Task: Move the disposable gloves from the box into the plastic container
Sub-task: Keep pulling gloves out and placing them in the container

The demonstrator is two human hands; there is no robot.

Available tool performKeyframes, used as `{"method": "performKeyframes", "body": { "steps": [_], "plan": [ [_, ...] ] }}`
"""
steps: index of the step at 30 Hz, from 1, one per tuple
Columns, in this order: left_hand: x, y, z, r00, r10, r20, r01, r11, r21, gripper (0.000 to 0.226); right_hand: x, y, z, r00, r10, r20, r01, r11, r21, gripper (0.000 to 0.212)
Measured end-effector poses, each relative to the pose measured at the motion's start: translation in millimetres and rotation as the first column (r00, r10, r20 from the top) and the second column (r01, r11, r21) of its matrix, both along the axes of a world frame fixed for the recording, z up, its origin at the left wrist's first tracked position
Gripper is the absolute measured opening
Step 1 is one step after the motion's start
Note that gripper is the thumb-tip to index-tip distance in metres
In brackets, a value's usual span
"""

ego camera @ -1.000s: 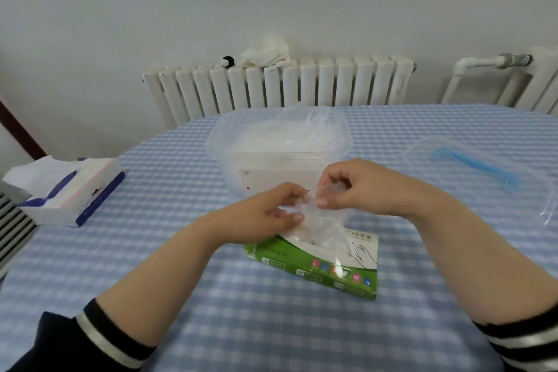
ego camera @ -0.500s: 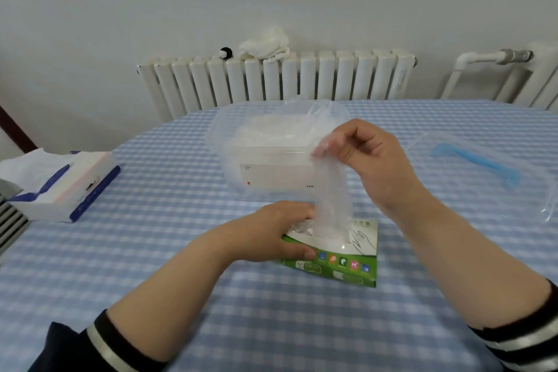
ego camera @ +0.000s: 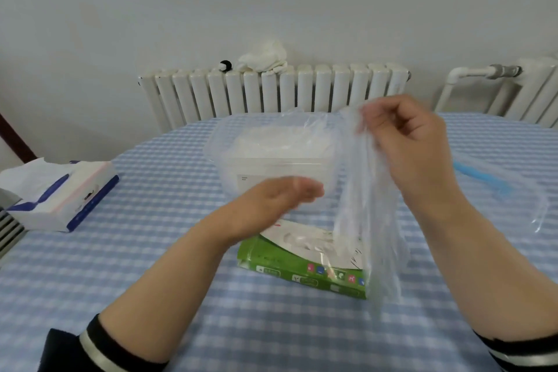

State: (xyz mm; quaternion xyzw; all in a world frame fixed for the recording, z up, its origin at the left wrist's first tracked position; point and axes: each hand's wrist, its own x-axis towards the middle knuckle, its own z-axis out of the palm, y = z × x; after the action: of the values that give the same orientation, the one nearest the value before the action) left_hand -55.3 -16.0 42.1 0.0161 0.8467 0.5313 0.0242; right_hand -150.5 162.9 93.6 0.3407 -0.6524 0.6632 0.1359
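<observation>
- Right hand (ego camera: 407,142) raised above the table, fingers curled, pinching the top edge of a clear disposable glove (ego camera: 367,220).
- Glove hangs straight down from that pinch, lower end blurred, dangling in front of the right end of the green box (ego camera: 296,269); cannot tell if it touches the box.
- Left hand (ego camera: 271,205) hovers over the left part of the box, between box and container, fingers stretched forward and blurred; grasps nothing that I can see.
- Green box lies flat on the checked tablecloth (ego camera: 151,251), near centre, white top with an opening where more clear gloves show.
- Plastic container (ego camera: 271,157) stands just behind the box, far centre, clear, open on top, with a whitish pile of gloves inside.
- Held glove's top is beside the container's right rim, not inside.
- Clear lid (ego camera: 507,190) with a blue handle strip lies to the right of the container, partly hidden by the right forearm.
- Tissue pack (ego camera: 63,199), white with blue stripes, sits at the far left edge, one tissue sticking up.
- White radiator (ego camera: 271,90) along the far wall, a crumpled white cloth (ego camera: 262,59) on top.
- Both sleeves dark with white stripes, at the near frame edge.
</observation>
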Motion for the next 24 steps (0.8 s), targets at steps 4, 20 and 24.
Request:
{"method": "performKeyframes", "body": {
  "steps": [4,20,24],
  "plan": [
    [-6.5,23.8,32.4,0.992,0.063,-0.107,-0.037,0.971,0.234,0.058,4.0,-5.5,-9.2,0.999,-0.039,-0.035,0.045,0.981,0.189,0.017],
    [-8.1,-4.1,75.0,0.963,0.152,-0.221,-0.117,0.980,0.162,0.046,-14.6,6.7,3.4,0.795,0.273,0.541,-0.450,0.864,0.224,0.069],
    [-0.5,-25.9,87.0,0.977,0.115,-0.181,-0.112,0.993,0.030,0.055,-21.4,13.4,5.0,0.879,0.172,0.445,-0.282,0.939,0.194,0.050]
  ]
}}
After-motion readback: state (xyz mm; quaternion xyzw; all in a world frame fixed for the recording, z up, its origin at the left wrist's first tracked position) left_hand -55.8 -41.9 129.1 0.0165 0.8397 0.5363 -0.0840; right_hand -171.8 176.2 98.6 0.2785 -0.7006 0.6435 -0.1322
